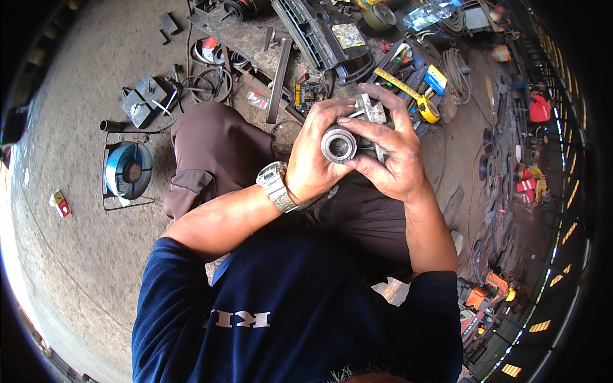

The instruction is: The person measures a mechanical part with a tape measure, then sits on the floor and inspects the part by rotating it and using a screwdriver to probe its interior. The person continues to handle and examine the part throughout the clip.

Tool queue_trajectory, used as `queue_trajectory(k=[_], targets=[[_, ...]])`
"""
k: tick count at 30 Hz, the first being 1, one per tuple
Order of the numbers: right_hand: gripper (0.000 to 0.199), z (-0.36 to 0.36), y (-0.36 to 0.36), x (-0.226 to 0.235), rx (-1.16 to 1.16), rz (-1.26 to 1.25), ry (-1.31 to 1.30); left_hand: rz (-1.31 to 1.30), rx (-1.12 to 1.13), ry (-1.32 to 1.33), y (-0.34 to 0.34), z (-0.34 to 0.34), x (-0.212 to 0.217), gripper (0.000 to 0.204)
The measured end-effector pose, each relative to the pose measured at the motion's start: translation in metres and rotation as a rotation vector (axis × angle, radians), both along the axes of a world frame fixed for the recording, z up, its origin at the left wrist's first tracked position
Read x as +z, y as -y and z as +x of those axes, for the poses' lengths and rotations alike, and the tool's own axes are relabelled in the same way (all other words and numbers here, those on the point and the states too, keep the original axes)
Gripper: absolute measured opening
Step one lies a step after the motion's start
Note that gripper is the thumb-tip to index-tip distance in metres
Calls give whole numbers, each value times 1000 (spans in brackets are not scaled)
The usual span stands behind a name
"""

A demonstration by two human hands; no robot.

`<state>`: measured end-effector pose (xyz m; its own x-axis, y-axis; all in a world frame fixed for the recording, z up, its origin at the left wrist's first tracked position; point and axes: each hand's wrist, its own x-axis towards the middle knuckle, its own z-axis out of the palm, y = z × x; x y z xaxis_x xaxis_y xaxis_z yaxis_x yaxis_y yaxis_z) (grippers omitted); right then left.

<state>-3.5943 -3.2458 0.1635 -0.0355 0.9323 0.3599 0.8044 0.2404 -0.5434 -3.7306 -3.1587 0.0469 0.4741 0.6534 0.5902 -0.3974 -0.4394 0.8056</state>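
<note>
Both my hands hold a grey metal part (pixel 339 144) with a round, hollow end turned up toward me and a squarish block (pixel 374 108) beyond it. My left hand (pixel 311 153) is wrapped round the left side of the round end, a pale watch on its wrist. From the right, my right hand (pixel 393 153) grips the same part, its thumb and index finger close to the round end and its other fingers bent round the block. Dark smudges mark my fingers. The part's underside is hidden by my palms.
A yellow tape measure (pixel 428 110) lies partly drawn out beyond my right hand, near a blue-and-yellow box (pixel 435 79). A blue fan-like round object (pixel 128 170) stands at left. Cables, metal bars (pixel 278 82) and a plastic bottle (pixel 432 14) lie on the far floor.
</note>
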Motion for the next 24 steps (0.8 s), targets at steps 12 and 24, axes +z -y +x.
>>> queue_trajectory(k=[12, 24], targets=[[52, 2, -11, -1, 8, 21, -13, 5, 20, 19, -9, 5, -2, 88], [49, 10, 11, -5, -24, 37, 13, 48, -39, 18, 2, 10, -2, 86]])
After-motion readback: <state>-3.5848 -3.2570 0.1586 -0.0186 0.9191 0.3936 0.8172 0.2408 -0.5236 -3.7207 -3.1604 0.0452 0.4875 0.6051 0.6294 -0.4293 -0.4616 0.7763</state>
